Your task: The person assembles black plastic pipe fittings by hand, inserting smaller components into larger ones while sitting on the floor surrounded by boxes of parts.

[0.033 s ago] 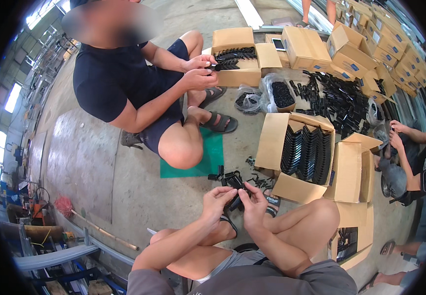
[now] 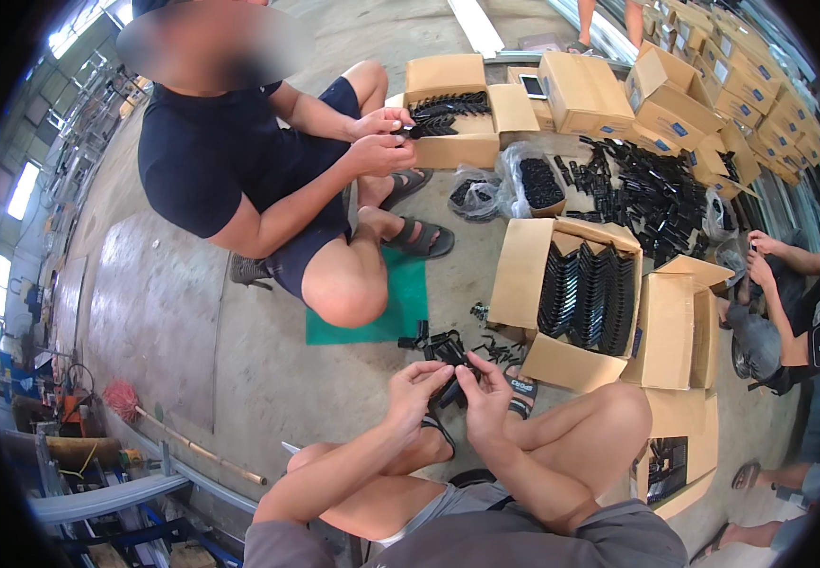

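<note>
Scarcely shifted since earlier, left hand (image 2: 414, 390) and right hand (image 2: 485, 390) pinched a black piece (image 2: 456, 368), concrete floor (image 2: 263, 379) stretched leftward toward a grey rail (image 2: 112, 497), open carton (image 2: 575, 364) held rowed black parts (image 2: 587, 295).

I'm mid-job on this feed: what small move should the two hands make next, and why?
Probably tilt both hands slightly to bring whatever they pinch into clearer view. The left hand and right hand meet at the fingertips, right in front of loose black parts, so a small dark piece there is hard to make out.
</note>
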Demonstrator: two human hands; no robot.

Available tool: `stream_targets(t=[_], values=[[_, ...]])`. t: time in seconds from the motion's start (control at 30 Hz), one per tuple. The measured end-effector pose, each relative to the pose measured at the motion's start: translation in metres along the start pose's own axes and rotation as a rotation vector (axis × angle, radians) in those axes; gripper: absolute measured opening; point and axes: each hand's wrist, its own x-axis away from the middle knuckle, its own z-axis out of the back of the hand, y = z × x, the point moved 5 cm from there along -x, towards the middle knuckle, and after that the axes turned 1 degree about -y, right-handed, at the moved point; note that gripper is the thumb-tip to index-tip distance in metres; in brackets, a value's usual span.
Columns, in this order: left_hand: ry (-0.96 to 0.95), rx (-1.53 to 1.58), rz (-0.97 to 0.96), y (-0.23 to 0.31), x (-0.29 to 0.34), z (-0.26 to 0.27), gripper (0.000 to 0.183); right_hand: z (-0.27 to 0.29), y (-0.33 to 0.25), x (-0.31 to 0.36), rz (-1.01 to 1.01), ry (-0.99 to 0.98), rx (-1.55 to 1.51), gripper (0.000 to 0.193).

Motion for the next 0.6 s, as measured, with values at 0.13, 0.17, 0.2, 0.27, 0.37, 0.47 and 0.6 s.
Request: stream_targets(t=[0.13, 0.17, 0.2, 0.27, 0.37, 0.47, 0.6], values=[[0.005, 0.017, 0.046, -0.01, -0.005, 0.005, 0.024, 0.002, 0.007, 0.001, -0.044, 0.005, -0.008, 0.032], [0.02, 0.014, 0.048, -0.008, -0.002, 0.008, 0.024, 0.001, 0.01, 0.001, -0.049, -0.012, 0.01, 0.032], [0.036, 0.012, 0.051, -0.005, 0.001, 0.009, 0.024, 0.001, 0.013, 0.0, -0.055, -0.028, 0.028, 0.032], [0.037, 0.026, 0.066, -0.004, 0.002, 0.005, 0.025, 0.002, 0.011, -0.001, -0.064, -0.022, 0.028, 0.032], [0.04, 0.026, 0.059, -0.004, 0.005, 0.002, 0.024, 0.004, 0.012, 0.0, -0.075, 0.002, 0.029, 0.031], [0.047, -0.003, 0.018, -0.009, -0.001, 0.005, 0.023, 0.008, 0.017, -0.003, -0.06, 0.033, 0.083, 0.03], [0.043, -0.049, 0.049, -0.019, -0.006, 0.009, 0.018, 0.009, 0.017, -0.002, -0.05, 0.041, 0.099, 0.03]])
